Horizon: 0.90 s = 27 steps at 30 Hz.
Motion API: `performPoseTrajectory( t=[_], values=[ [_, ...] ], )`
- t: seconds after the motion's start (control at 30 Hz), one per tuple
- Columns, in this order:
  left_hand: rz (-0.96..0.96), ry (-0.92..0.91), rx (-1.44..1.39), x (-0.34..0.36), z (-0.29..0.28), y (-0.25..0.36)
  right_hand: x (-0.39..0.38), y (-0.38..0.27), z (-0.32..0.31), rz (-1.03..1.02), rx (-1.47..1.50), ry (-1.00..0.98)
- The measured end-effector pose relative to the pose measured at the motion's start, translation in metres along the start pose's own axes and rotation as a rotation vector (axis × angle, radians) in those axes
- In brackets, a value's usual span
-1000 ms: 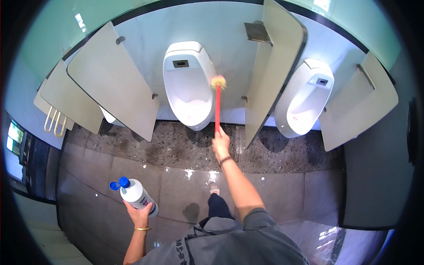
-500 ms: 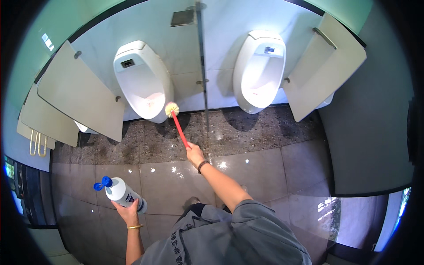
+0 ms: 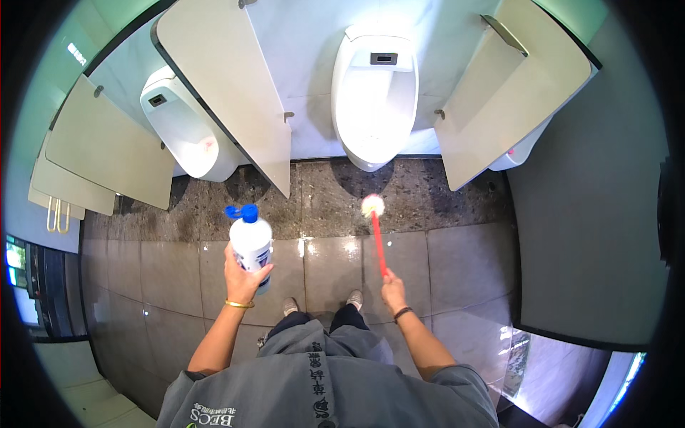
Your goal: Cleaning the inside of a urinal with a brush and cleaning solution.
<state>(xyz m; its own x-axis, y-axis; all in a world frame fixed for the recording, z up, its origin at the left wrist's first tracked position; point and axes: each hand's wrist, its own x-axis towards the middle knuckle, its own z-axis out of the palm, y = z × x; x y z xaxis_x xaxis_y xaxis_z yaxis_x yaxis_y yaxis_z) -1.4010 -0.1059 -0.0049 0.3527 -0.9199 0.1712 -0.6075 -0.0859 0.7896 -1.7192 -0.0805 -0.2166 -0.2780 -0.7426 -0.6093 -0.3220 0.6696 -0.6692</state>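
My left hand (image 3: 241, 278) is closed round a white bottle (image 3: 250, 246) with a blue flip cap standing open, held upright left of centre. My right hand (image 3: 392, 292) grips the red handle of a round pale-bristled brush (image 3: 373, 205), its head in the air over the dark speckled floor strip, below the middle urinal (image 3: 374, 93). That white urinal is straight ahead on the wall. A second urinal (image 3: 175, 118) stands to the left, behind a beige partition.
Beige partitions (image 3: 214, 93) (image 3: 510, 100) flank the middle urinal, with part of another urinal (image 3: 517, 153) at the right. A dark grey panel (image 3: 578, 242) stands at the right, yellowish rails (image 3: 58, 212) hang at the far left. The tiled floor (image 3: 178, 278) has shiny patches.
My view has shifted to face the urinal formerly on the right. The bottle has moved inward and up; the brush head has left the other urinal's side and is lower, nearer me.
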Motion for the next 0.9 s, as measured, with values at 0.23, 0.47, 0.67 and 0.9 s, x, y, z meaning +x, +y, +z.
performPoseTrajectory(
  t=[0.23,0.47,0.67,0.9],
  values=[
    [0.070,-0.102,0.107,0.021,0.059,0.033,0.064,-0.071,-0.067,-0.457,-0.074,0.094],
    [0.038,-0.144,0.127,0.070,0.097,0.029,0.139,-0.181,-0.071,-0.376,-0.459,0.143],
    [-0.015,-0.251,0.232,0.133,0.136,0.016,0.191,-0.219,-0.056,-0.203,-0.933,-0.076],
    [0.163,-0.351,0.314,0.187,0.173,0.019,0.257,-0.226,-0.057,-0.285,-0.993,-0.040]
  ],
)
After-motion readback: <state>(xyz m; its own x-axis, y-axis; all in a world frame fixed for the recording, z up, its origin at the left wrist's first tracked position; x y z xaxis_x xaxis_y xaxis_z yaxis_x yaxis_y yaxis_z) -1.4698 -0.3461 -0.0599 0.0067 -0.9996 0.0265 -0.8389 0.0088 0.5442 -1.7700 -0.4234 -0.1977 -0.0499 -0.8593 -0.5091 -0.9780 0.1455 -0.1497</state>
